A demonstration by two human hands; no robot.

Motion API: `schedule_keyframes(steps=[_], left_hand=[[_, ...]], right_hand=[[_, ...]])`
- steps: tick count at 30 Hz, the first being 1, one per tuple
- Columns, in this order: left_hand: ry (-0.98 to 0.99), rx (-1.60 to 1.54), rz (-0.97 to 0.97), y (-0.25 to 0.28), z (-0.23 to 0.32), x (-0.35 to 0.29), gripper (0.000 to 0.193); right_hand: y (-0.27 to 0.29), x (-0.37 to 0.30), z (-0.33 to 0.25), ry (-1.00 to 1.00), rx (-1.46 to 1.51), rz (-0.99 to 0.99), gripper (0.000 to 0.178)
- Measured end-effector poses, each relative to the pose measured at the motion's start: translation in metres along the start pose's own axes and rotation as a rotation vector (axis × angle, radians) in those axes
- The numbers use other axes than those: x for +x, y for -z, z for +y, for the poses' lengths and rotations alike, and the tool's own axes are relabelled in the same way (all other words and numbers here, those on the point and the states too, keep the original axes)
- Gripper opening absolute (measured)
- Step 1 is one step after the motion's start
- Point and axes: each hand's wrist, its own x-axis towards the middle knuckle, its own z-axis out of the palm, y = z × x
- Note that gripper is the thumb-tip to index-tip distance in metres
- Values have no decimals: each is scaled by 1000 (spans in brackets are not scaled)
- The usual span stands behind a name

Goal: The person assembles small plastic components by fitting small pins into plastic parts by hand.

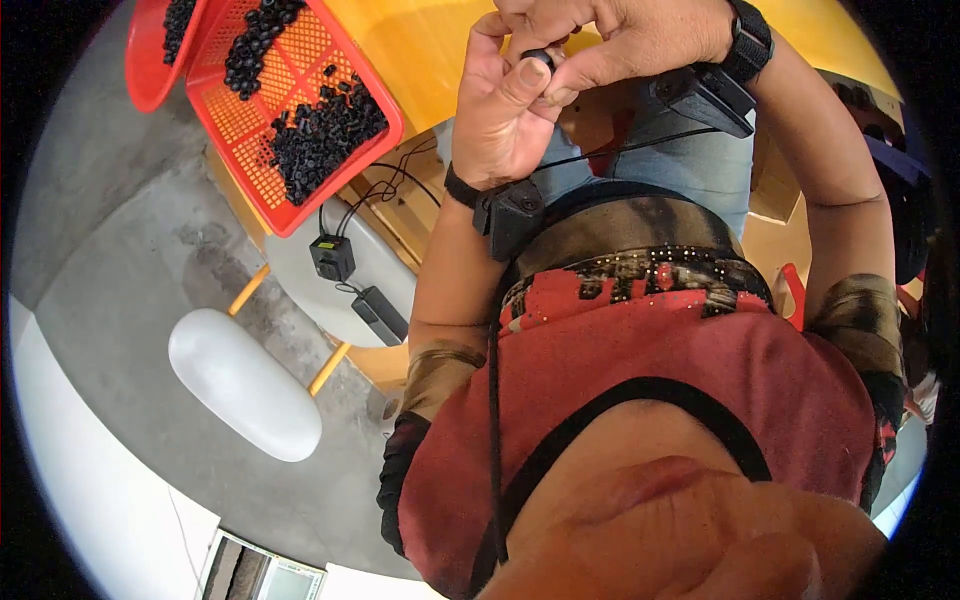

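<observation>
Close together above the yellow table's edge, both my hands meet around a small black round part (541,58). My left hand (505,120) is closed, its thumb and fingers pinching the part. From the right, my right hand (640,45) reaches over with bent thumb and fingers closed at the same part; its fingertips are partly cut off by the top edge. To the left, a red-orange plastic basket (292,212) holds a pile of small black parts (325,140) and a second group of larger black rings (258,45).
The yellow table (430,60) lies under the basket and hands. A red container (150,75) with black parts stands farther left. A white chair (245,385) is on the grey floor, with black cabled boxes (332,258) on its seat. Black cables run from my wrist straps.
</observation>
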Motion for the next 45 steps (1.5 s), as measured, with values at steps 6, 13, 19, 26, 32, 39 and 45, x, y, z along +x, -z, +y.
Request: schedule_keyframes(steps=[6, 13, 19, 26, 32, 39, 45], left_hand=[[105, -237, 156, 36, -15, -14, 35], [109, -232, 158, 41, -20, -18, 24], [142, -211, 175, 24, -1, -20, 21], [63, -66, 248, 26, 0, -8, 14], [25, 86, 403, 40, 12, -5, 10], [-43, 100, 468, 62, 3, -3, 9], [-48, 101, 447, 63, 2, 3, 9]], right_hand=[[-2, -2, 26, 350, -265, 80, 18], [-8, -3, 12, 22, -274, 97, 18], [-13, -1, 15, 14, -214, 106, 15], [-45, -23, 42, -133, -187, 489, 29], [-44, -61, 51, -384, 185, 975, 29], [31, -97, 24, -43, -16, 1488, 41], [2, -101, 57, -79, 55, 1433, 35]])
